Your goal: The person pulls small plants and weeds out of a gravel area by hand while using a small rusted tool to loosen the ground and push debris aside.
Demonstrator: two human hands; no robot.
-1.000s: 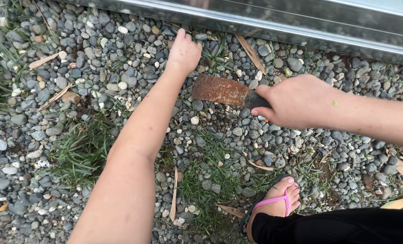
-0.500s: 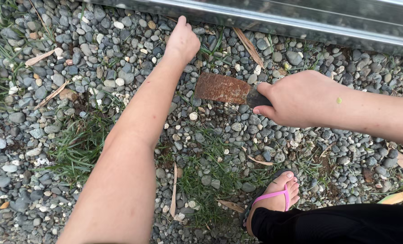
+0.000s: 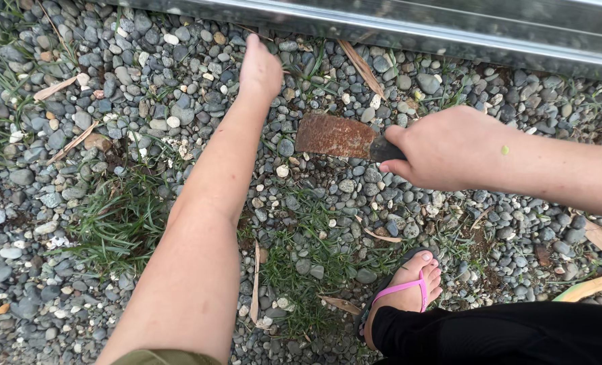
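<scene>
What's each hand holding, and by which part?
Right hand grips a rusty blade by its dark handle end. Left hand is down on the gravel; whether it grips anything cannot be told.

L hand [image 3: 259,69] – arm stretched fwd, palm down | R hand [image 3: 443,149] – fist closed

Both arms are bare to the hands, the left hand [image 3: 259,67] and the right hand [image 3: 443,147] ungloved. A small green speck sits on the right wrist. An olive sleeve [image 3: 169,356] edges the left arm. The leg wears black trousers [image 3: 504,334], the foot a pink-strapped sandal [image 3: 402,289].
</scene>
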